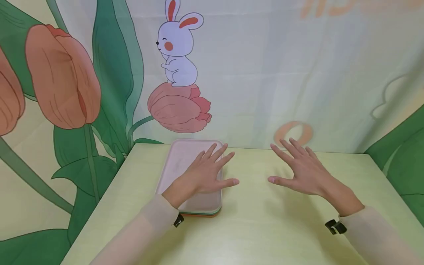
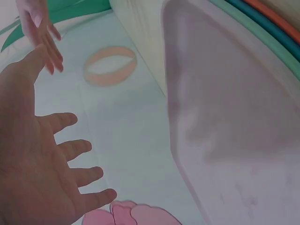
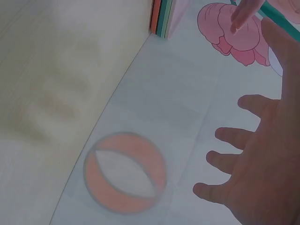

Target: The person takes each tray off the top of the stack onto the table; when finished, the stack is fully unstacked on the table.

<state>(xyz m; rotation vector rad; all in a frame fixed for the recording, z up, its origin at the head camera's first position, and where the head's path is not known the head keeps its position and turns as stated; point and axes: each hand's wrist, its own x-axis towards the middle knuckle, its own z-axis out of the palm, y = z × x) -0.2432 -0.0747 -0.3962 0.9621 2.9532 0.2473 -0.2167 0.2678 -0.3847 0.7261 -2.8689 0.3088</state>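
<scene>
Two hands noted in head view: left hand (image 1: pixel 207 175) held over the tray stack (image 1: pixel 180 156), on the left part of the table (image 1: pixel 251 232); right hand (image 1: pixel 306 173) held well apart from it. Left wrist view: fingers spread apart, nothing gripped; orange bottom tray (image 2: pixel 281 21) seen below the pink top tray (image 2: pixel 225 93). Right wrist view: fingers likewise spread, nothing held. Any grip judged best taken at opposite sides, layers kept flush, slipping thus avoided.

A stack of shallow trays (image 1: pixel 181 156) is lying on a pale yellow table (image 1: pixel 248 228).
Left of centre, it is reaching the far edge; a pale pink tray (image 2: pixel 225 93) is topping mint (image 2: pixel 257 30), teal (image 2: pixel 272 26) and orange trays (image 2: pixel 280 18).
</scene>
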